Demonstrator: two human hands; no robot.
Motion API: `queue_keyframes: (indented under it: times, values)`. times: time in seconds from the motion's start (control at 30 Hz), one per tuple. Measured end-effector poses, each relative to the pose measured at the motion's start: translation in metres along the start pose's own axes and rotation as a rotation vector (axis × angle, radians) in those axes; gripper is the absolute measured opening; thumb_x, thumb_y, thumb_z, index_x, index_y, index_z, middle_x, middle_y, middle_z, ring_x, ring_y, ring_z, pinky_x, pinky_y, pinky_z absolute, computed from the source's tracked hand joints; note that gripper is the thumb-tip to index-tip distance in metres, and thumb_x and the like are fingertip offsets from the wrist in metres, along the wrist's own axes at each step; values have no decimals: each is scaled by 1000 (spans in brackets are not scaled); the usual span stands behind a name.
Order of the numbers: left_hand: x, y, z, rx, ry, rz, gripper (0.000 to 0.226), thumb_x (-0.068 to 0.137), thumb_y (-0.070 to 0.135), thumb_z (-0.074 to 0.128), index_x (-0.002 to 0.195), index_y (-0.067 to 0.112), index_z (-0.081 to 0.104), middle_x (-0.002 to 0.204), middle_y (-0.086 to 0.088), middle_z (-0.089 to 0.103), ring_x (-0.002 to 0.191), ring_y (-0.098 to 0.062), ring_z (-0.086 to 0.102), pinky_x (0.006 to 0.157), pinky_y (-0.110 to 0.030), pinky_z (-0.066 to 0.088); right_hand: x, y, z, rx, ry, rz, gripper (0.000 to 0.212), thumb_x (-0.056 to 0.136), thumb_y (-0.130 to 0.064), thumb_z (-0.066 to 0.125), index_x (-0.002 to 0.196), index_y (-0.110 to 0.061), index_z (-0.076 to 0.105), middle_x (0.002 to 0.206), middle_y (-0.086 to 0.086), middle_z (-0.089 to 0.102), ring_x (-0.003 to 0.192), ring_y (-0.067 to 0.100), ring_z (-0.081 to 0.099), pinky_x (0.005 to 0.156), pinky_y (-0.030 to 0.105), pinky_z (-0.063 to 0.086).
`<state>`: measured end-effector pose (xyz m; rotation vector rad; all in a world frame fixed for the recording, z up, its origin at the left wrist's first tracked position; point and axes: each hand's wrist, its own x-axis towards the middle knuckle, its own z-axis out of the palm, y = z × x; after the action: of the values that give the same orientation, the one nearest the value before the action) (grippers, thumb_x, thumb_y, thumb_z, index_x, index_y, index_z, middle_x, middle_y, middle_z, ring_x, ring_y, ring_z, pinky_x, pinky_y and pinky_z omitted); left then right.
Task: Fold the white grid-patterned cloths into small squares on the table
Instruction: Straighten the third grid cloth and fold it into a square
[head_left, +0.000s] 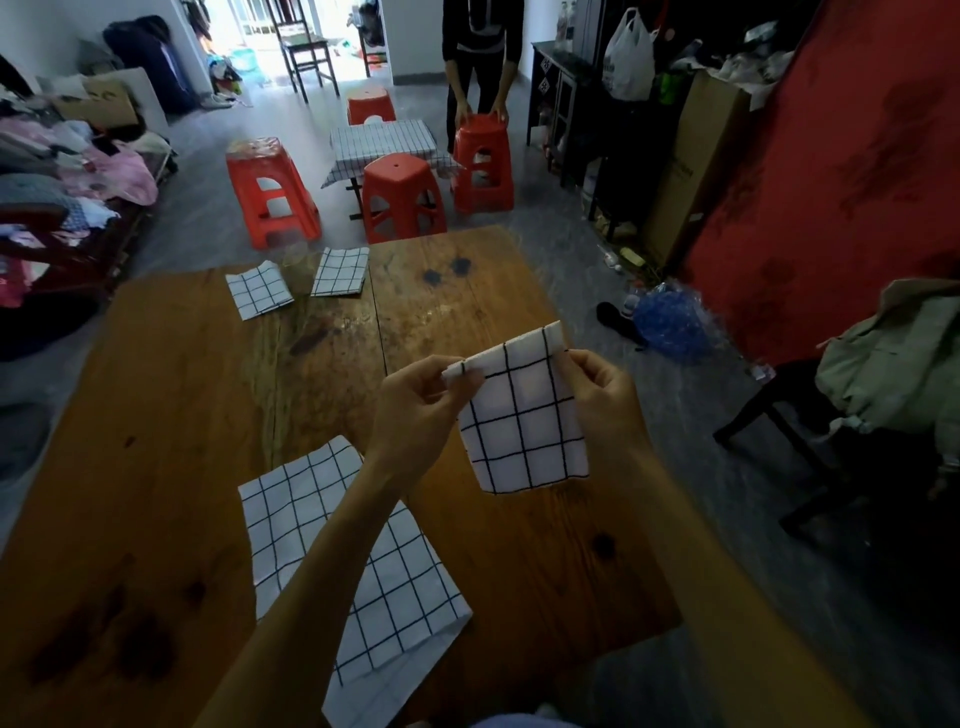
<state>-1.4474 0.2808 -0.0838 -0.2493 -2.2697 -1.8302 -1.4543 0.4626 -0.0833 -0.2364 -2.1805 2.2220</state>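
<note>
Two folded squares (296, 283) lie upper left; our hands (519, 384) pinch a half-folded cloth (524, 415); one unfolded cloth (332, 545) waits on the worktop (156, 415).

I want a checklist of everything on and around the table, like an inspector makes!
Surface: wooden table, stained with dark spots.
Job's things: held cloth folded small, lifted above the table; big cloth flat near the front edge; two folded cloths at the far edge.
Clutter: a clear cup between the folded cloths.
Grippers: left hand and right hand pinch the held cloth's top corners.
Cables: nothing seen.
Surroundings: red stools, a small covered table, a person holding a stool, clothes piles on the left.
</note>
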Motion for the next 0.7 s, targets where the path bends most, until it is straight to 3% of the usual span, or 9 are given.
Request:
queue_keyframes:
  times: [0.13, 0.3, 0.43, 0.7]
  values:
    - [-6, 6, 1, 2, 36, 22, 10, 84, 12, 68, 94, 16, 68, 83, 6, 68, 77, -2, 65, 66, -14, 50, -15, -5, 1, 28, 2, -77, 31, 84, -47, 63, 99, -21, 69, 100, 6, 72, 93, 24, 69, 78, 54, 57]
    - [-12, 17, 0, -61, 75, 40, 14, 86, 9, 65, 97, 16, 65, 89, 6, 67, 85, -4, 66, 70, -15, 52, -21, -14, 4, 57, 69, -82, 30, 83, -43, 61, 97, -18, 70, 93, -1, 73, 88, 13, 69, 75, 39, 60]
    - [-12, 23, 1, -108, 115, 23, 13, 88, 7, 62, 100, 12, 64, 93, 2, 66, 87, -4, 66, 68, -16, 52, -23, -17, 12, 139, 100, -103, 17, 90, -29, 62, 95, -14, 69, 83, -5, 73, 76, 9, 69, 61, 24, 56]
    - [-12, 25, -4, -58, 155, 32, 12, 94, 18, 55, 101, 14, 64, 90, 3, 68, 85, -8, 67, 67, -18, 53, -22, -22, 14, 159, 108, -163, 14, 89, -23, 64, 95, -12, 70, 78, -9, 73, 73, 3, 68, 59, 19, 53]
